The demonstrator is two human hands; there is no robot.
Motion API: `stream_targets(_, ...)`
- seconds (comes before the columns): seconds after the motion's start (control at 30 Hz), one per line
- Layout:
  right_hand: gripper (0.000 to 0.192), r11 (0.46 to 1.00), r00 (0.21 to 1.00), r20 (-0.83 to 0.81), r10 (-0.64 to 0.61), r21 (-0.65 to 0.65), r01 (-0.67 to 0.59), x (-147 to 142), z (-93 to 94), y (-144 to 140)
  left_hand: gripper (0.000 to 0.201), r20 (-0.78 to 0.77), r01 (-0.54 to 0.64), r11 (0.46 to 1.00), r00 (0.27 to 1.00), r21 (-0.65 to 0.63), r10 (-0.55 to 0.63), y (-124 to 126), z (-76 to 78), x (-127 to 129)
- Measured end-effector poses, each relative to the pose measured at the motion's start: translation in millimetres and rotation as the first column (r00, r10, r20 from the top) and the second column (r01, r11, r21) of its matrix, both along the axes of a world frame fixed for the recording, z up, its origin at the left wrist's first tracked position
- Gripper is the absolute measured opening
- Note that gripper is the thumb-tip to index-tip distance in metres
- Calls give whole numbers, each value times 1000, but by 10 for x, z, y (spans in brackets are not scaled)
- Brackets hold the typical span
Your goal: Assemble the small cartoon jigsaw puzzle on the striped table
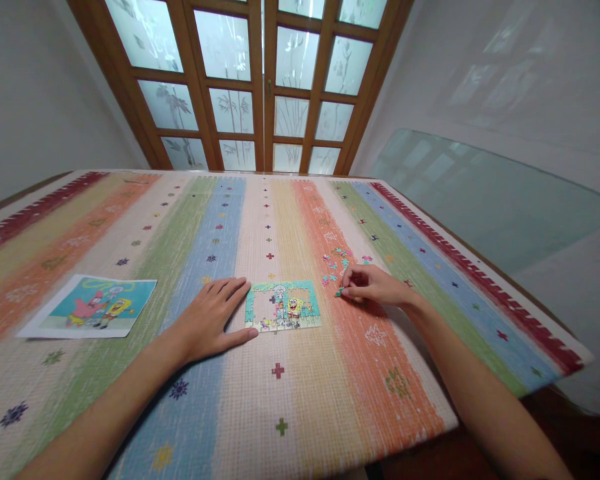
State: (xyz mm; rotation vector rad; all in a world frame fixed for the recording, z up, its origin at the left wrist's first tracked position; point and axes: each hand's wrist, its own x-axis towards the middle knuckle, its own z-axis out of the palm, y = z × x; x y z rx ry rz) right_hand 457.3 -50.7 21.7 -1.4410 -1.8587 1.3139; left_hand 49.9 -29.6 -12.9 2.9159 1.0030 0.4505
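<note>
Jigsaw (309,320): part-filled, right of the left fingers (236,297), which lie spread against it; pressing sideways might split its joints.
Puzzle piece (339,292): pinched by the right fingers (355,292); a slack grip could drop it near loose pieces (339,252) just beyond.
Bench (25,193): striped tablecloth (307,400) beneath both.
Room: frosted-glass doors (257,67) beyond them.

Puzzle (294,308) between two hands

On the tablecloth (300,393), the left hand (215,320) lies at the puzzle's left edge, with the printed sheet (125,313) farther left. The right hand (373,285) is right of the puzzle, just beside the loose pieces (333,277). Behind the table's far edge stands the door (258,127).
</note>
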Motion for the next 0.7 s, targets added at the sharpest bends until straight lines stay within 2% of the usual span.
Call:
stream_targets(0.2, 31, 997, 988, -134, -83, -11, 83, -391, -101, -42, 78, 17, 7, 1000, 1000, 2, -7, 5, -22, -2)
stream_targets(0.33, 24, 993, 990, -124, -60, 95, 72, -633, -136, -93, 78, 22, 9, 1000, 1000, 8, -9, 9, -29, -2)
stream_targets(0.47, 16, 970, 994, -54, -95, 219, 104, -709, -144, -108, 79, -4, 10, 1000, 1000, 18, -10, 7, -18, 4)
stream_targets(0.7, 12, 969, 995, 0, -103, 227, 101, -732, -181, -118, 80, 15, 7, 1000, 1000, 8, -7, 4, -31, 11)
